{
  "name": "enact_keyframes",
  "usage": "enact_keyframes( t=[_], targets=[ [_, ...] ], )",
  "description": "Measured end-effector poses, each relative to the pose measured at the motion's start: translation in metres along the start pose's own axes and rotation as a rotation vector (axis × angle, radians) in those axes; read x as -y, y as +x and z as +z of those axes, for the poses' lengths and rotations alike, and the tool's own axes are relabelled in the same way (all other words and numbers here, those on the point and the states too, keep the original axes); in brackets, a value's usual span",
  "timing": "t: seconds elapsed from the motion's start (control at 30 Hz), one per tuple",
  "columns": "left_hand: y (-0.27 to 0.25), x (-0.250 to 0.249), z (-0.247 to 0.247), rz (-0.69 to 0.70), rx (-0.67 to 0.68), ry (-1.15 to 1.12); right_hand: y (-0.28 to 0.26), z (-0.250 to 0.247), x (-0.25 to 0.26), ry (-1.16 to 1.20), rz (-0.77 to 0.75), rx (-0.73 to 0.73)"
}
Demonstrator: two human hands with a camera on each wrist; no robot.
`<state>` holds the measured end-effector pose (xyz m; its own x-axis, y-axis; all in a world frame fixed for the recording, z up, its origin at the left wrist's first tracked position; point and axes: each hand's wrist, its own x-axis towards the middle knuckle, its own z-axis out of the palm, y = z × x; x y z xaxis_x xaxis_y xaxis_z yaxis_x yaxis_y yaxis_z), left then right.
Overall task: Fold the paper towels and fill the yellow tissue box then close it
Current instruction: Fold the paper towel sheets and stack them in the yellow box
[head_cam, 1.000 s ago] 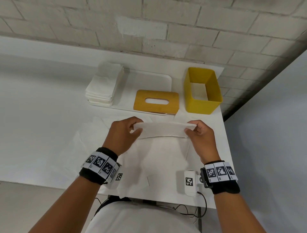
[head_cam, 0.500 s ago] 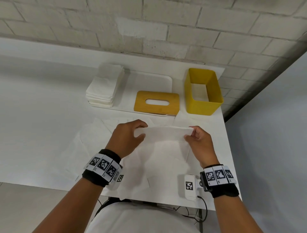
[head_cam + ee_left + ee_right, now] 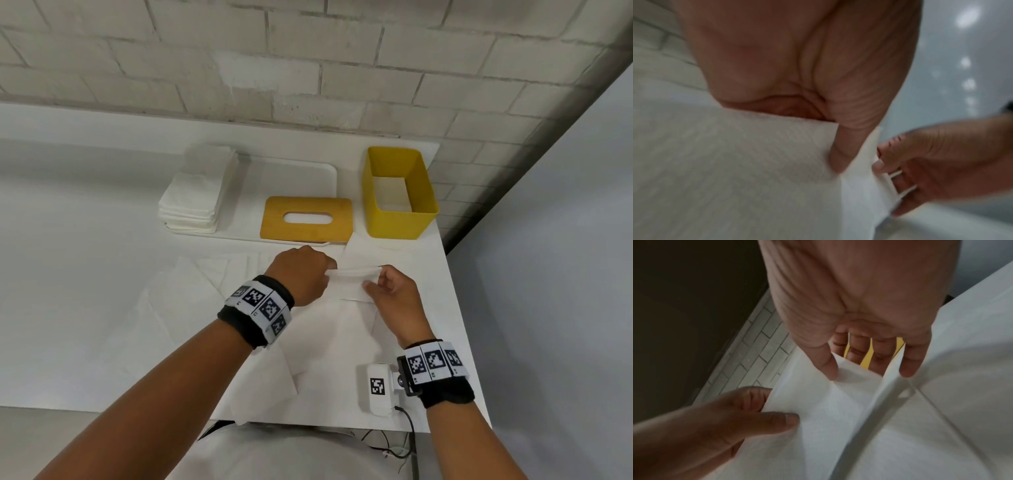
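Head view, both hands close together, pinching paper towel

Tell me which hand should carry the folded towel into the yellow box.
Probably the right hand: it already pinches the folded towel and is nearer the open yellow box. The left hand would have to reach across.

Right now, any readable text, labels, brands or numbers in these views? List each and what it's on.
No readable words, brands or numbers in any view.
Left wristband: black-and-white square marker codes; tiny characters beneath them, too small to read.
Right wristband: same kind of codes; small print under them, too small to read.
White device at the table's near edge: one square marker code, no text.
Yellow tissue box and its lid: no print visible.
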<state>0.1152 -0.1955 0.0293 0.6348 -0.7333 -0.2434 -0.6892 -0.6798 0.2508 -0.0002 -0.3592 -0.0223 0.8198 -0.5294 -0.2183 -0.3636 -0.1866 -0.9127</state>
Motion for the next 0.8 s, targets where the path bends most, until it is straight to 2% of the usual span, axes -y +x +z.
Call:
enact_keyframes(
  t=[0.1,0.17,0.3,0.47,0.67,0.8],
  targets=[
    [-0.007,0.013,-0.005,0.033,-0.151,-0.339,-0.003,-0.008,0.013,0.187,-0.026,-0.011],
    [-0.012,0.017,-0.013,-0.006,-0.239,-0.606,-0.002,-0.010,0.022,0.321,-0.028,-0.028],
    [-0.015,0.008,-0.015,-0.116,-0.305,-1.028,0.000,0.001,0.040,0.447,-0.062,0.008],
    [-0.012,-0.005,0.001,-0.164,-0.392,-1.088,0.000,0.021,0.061,0.368,-0.168,-0.035],
    [-0.014,-0.013,0.004,-0.123,-0.525,-1.016,-0.003,0.039,0.070,0.271,-0.295,-0.209],
    [-0.014,-0.007,0.016,-0.138,-0.518,-1.041,-0.003,0.043,0.065,0.250,-0.317,-0.182]
  ],
)
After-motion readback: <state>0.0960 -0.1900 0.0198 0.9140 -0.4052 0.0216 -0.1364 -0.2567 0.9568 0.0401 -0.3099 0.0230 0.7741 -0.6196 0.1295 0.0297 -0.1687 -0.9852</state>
